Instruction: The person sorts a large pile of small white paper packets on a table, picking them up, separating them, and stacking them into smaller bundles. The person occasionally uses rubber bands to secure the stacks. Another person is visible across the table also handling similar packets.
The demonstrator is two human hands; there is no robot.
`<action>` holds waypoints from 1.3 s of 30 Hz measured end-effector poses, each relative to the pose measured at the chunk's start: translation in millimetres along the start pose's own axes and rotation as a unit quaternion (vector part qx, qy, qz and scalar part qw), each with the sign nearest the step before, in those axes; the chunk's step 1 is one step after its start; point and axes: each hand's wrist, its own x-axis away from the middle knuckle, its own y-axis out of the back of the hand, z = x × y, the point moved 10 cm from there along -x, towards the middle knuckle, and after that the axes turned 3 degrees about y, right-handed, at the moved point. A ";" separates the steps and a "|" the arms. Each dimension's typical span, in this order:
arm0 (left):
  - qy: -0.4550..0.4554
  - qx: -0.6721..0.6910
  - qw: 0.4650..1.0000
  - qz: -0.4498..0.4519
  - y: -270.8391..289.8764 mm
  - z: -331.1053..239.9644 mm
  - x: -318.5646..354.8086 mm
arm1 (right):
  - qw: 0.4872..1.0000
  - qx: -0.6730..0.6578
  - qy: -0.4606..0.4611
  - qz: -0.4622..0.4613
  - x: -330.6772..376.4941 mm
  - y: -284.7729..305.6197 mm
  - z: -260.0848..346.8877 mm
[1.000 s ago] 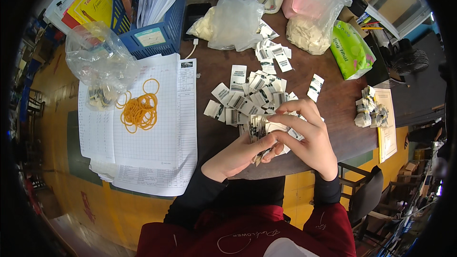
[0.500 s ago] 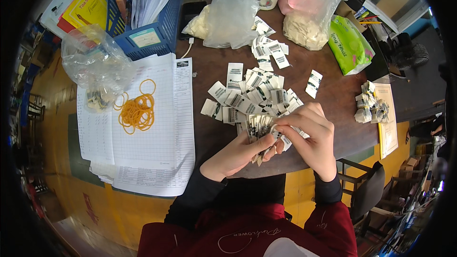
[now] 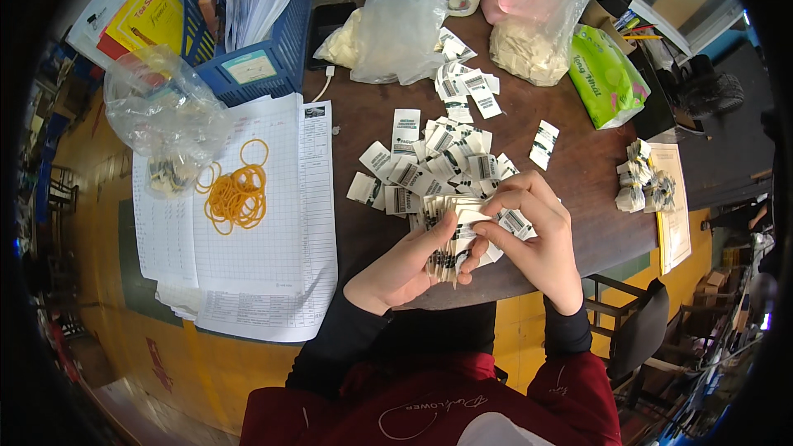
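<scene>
Our left hand (image 3: 405, 268) closed in a grip around a stack of tags (image 3: 450, 239), our right hand (image 3: 537, 231) pinching its top tag, loose tags (image 3: 438, 161) scattered on the worktop (image 3: 363, 132)

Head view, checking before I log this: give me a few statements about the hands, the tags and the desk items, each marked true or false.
1. The left hand holds a stack of small tags at the table's near edge. True.
2. The right hand rests flat on the green packet. False: it is at the stack, fingers on the top tags; the packet lies apart at the far right.
3. The orange rubber bands lie on the gridded paper sheets. True.
4. The loose tags on the table are all inside a plastic bag. False: they are spread bare on the brown tabletop.
5. A blue basket stands beyond the sheets. True.
</scene>
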 end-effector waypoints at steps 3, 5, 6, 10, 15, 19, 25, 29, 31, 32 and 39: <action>-0.002 -0.039 0.999 -0.020 2.3 -0.2 -0.2 | 1.000 -0.018 -0.014 -0.001 1.4 -0.8 -1.1; 0.005 -0.044 0.998 -0.043 5.5 0.4 0.3 | 1.000 -0.012 0.002 0.009 2.5 -1.4 3.9; 0.002 -0.043 0.998 -0.046 5.5 -0.6 0.5 | 1.000 -0.014 0.016 0.008 2.9 -0.2 7.6; 0.008 -0.051 0.998 -0.037 3.7 0.9 0.5 | 0.999 -0.040 -0.005 0.010 2.1 1.3 3.4; -0.003 -0.023 1.000 0.010 -4.5 2.7 2.4 | 0.994 -0.095 -0.039 0.036 -1.5 -9.9 -5.4; 0.044 -0.091 0.995 -0.015 0.8 10.8 4.1 | 0.985 -0.124 -0.061 0.100 3.7 -23.0 -3.3; 0.006 -0.042 0.999 0.014 -6.2 1.3 1.3 | 0.998 -0.021 -0.013 0.055 -3.8 16.4 -11.4; -0.069 -0.026 0.997 -0.031 0.7 -15.2 1.1 | 0.980 0.188 -0.019 -0.054 -16.2 55.5 -61.4; -0.079 -0.032 0.995 -0.053 3.8 -17.8 1.6 | 0.969 0.243 -0.031 -0.025 -10.4 40.9 -87.8; -0.081 -0.024 0.994 -0.064 5.8 -17.5 1.7 | 0.959 0.274 -0.074 0.010 -5.2 33.8 -107.5; -0.065 0.007 0.996 -0.068 12.9 -14.5 -0.1 | 0.964 0.239 -0.072 -0.089 10.5 51.0 -111.3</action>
